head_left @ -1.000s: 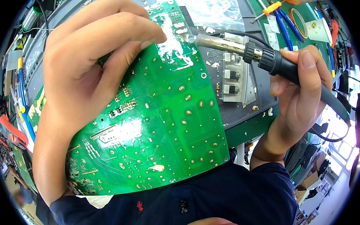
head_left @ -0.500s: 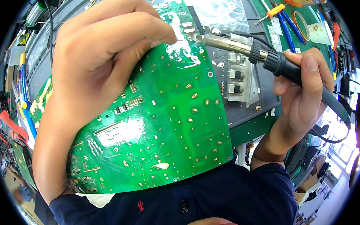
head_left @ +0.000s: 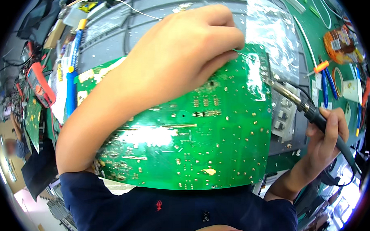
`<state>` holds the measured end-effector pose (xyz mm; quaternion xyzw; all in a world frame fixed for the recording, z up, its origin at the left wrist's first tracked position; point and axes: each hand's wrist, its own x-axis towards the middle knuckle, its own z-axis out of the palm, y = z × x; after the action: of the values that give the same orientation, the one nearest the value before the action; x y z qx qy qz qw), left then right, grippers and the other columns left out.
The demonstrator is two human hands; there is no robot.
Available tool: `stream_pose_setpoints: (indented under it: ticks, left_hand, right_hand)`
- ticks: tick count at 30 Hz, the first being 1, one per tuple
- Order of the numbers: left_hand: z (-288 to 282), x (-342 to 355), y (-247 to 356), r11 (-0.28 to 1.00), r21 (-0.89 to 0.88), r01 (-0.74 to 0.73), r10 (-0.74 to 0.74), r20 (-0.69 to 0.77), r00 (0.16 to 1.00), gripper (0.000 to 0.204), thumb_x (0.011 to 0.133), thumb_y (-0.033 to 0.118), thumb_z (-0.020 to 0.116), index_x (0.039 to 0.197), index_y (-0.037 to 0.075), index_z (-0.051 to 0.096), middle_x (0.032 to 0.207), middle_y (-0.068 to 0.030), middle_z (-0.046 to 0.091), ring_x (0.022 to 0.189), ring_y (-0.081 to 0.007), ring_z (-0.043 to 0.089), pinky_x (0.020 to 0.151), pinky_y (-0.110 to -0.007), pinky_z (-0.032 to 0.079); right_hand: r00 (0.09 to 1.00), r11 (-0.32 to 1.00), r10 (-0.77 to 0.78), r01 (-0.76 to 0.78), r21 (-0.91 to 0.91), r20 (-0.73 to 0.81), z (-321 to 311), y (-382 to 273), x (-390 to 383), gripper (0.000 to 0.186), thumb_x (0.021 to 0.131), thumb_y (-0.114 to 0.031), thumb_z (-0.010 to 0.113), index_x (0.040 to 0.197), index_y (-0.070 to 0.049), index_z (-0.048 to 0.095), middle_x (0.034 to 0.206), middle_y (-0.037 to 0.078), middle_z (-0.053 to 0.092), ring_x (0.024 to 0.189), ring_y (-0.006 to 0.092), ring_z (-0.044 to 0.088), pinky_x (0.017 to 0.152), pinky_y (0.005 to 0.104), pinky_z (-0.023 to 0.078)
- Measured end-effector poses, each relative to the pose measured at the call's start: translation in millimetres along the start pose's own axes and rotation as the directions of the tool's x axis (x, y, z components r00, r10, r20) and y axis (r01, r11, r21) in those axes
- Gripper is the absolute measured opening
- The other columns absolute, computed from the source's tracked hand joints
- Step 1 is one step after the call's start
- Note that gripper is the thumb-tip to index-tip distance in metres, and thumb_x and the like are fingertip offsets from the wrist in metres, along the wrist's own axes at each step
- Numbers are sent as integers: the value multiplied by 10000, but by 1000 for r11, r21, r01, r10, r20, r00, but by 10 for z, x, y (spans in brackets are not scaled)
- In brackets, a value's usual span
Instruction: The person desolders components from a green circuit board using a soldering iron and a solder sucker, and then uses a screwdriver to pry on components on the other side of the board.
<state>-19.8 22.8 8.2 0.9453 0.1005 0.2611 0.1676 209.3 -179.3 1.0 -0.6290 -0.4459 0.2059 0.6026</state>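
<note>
Swung clockwise in view since the earlier frame, the large green printed circuit board (head_left: 232, 158) now shows its right edge almost upright; the orange-handled metal screwdriver (head_left: 321, 66) at 2 o'clock turns the same way, so the wearer's head has probably moved more than the board has. It fills the middle of the view, dotted with shiny joints, its lower edge overlapping the dark blue cloth shirt (head_left: 247, 203) at 6 o'clock. Wider, too, is the gap between the left hand's fingertips and the iron's tip: the bare left hand (head_left: 183, 48) lies over the board's 12 o'clock side, thumb and forefinger pinched nearly closed, apparently on a thin silvery wire (head_left: 249, 57) that runs out toward 4 o'clock over a glossy white patch (head_left: 254, 83). At 3 o'clock, the bare right hand (head_left: 327, 136) curls firmly round the black handle of a metal-barrelled soldering iron (head_left: 289, 96) aimed toward 10 o'clock, its tip by the board's right edge, though contact cannot be told. Wire end and tip look apart, suggesting the work stays at this corner, with wire and heat not meeting just now
</note>
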Motion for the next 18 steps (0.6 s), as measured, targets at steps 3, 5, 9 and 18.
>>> stream_pose_setpoints:
  ticks: [3, 5, 9, 18]
  left_hand:
    - [-49, -12, -43, 989, 149, 7, 0, -49, 999, 99, 768, 47, 668, 853, 23, 623, 786, -96, 555, 704, -274, 567, 602, -334, 457]
    - [-44, -13, -76, 969, 244, 21, 9, -123, 992, 61, 794, 64, 651, 822, 21, 620, 706, -97, 537, 662, -258, 559, 562, -340, 437]
    - [-12, -22, -12, 993, 7, 118, -113, -233, 966, 68, 812, 54, 632, 794, -7, 607, 641, -103, 511, 557, -212, 513, 517, -318, 401]
    - [50, -49, 273, 945, -326, 40, -70, -81, 994, 58, 774, 11, 606, 732, -18, 578, 581, -118, 471, 515, -279, 480, 474, -342, 375]
  right_hand:
    - [1000, 1000, -17, 17, 19, 9, -22, 32, 2, 290, 917, -174, 485, 846, 85, 595, 653, 92, 528, 469, 114, 478, 479, 217, 374]
    - [1000, 1000, -21, 21, 15, 11, -24, 40, 7, 295, 922, -180, 487, 839, 84, 591, 654, 98, 531, 470, 117, 481, 477, 219, 374]
    - [1000, 1000, -23, 23, 12, 12, -19, 45, 10, 294, 925, -178, 490, 839, 85, 590, 654, 99, 530, 470, 119, 483, 473, 222, 373]
    - [1000, 1000, -10, 10, 9, 10, -19, 36, 9, 288, 923, -167, 493, 844, 91, 591, 658, 75, 502, 485, 113, 488, 476, 220, 374]
